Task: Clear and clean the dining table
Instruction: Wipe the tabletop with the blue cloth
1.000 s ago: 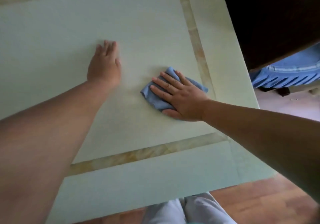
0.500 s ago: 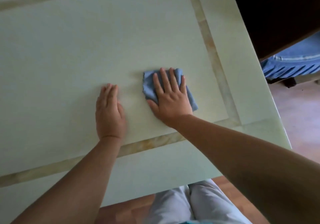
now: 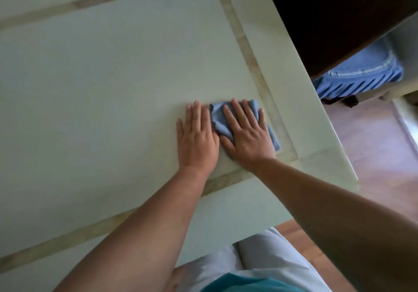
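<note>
Hands lie side by side, right of frame centre, on the pale table (image 3: 95, 92). My right hand (image 3: 247, 136) presses flat, fingers straight, on the blue cloth (image 3: 218, 120) near the table's right inlay strip. My left hand (image 3: 197, 138) rests flat, fingers straight, touching the cloth's edge.

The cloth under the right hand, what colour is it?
The cloth is plain light blue, seen best in the head view, pressed flat under the right hand.
</note>
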Tool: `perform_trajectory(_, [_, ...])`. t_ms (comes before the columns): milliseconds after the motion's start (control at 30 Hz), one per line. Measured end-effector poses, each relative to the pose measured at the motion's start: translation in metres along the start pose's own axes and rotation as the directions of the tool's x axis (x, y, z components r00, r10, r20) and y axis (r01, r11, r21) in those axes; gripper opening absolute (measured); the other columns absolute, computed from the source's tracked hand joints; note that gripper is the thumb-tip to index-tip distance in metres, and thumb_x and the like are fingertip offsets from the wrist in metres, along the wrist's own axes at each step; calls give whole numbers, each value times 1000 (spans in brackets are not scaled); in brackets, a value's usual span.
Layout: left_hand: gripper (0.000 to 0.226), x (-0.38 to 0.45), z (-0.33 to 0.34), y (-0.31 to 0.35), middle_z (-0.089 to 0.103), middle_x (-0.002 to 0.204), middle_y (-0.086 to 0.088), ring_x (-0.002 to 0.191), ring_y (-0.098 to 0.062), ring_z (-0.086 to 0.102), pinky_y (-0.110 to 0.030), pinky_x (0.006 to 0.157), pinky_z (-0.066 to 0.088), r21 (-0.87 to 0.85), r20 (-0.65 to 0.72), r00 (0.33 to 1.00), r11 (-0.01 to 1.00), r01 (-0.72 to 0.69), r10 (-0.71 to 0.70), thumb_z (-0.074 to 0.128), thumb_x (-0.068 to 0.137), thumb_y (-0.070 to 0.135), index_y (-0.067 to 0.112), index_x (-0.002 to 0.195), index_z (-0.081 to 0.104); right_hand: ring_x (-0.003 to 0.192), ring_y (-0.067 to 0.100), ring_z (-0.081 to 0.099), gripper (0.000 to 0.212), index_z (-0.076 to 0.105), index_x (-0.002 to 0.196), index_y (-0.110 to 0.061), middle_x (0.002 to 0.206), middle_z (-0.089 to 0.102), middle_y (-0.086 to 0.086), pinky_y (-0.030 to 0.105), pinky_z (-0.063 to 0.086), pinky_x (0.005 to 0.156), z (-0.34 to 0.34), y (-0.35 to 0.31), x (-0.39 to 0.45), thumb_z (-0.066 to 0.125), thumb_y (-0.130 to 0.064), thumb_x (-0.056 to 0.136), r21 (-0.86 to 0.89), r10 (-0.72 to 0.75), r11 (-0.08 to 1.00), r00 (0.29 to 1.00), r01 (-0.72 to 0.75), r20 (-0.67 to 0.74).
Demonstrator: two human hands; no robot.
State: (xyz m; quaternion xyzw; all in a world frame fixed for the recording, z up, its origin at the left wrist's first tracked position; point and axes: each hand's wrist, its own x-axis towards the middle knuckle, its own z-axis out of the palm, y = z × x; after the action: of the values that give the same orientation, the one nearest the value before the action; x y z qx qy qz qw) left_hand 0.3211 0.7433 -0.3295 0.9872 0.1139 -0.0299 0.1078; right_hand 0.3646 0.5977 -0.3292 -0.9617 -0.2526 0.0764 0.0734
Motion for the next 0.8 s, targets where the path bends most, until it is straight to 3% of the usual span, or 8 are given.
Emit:
perform_trajectory(67, [61, 3, 1, 1, 36, 154, -14, 144, -30, 31, -53, 114, 28, -2, 7, 998, 998, -67, 67, 32, 89, 30, 6, 145, 43, 152, 23, -1, 74, 14, 157, -23, 165, 7, 1, 47, -1, 122, 0, 3, -9, 32, -62, 97, -13, 13, 1000, 1000, -13, 25])
perform_trajectory(167, [63, 10, 1, -1, 36, 154, -14, 145, -29, 29, -53, 115, 26, 7, -2, 994, 994, -113, 113, 32, 89, 30, 5, 146, 41, 152, 26, 6, 74, 19, 157, -22, 164, 16, 4, 52, 7, 121, -6, 27, -4, 35, -61, 96, -64, -159, 984, 985, 163, 67])
perform_trajectory(267, [60, 27, 1, 0, 38, 153, -14, 144, -30, 32, -53, 113, 31, 14, -38, 992, 992, -123, 124, 34, 91, 31, 6, 145, 43, 152, 22, 5, 72, 17, 157, -27, 164, 14, -2, 53, 5, 121, -16, 55, 17, 31, -62, 96, -106, -280, 950, 951, 294, 132])
perform_trajectory(667, [67, 156, 1, 41, 31, 157, -11, 146, -30, 25, -54, 114, 23, -18, -26, 1000, 1000, -3, 2, 24, 88, 34, 9, 150, 35, 152, 21, 6, 70, 14, 157, -27, 164, 12, -2, 52, 3, 122, -35, 105, 131, 26, -61, 97, -151, -270, 948, 959, 280, 86])
perform_trajectory(800, [62, 193, 8, 55, 30, 158, -7, 147, -27, 25, -51, 115, 22, -38, -81, 990, 992, 116, -119, 24, 93, 35, 15, 151, 34, 152, 22, 6, 70, 15, 157, -27, 164, 13, -2, 51, 3, 122, -42, 118, 177, 25, -62, 97, -140, -282, 947, 958, 288, 61])
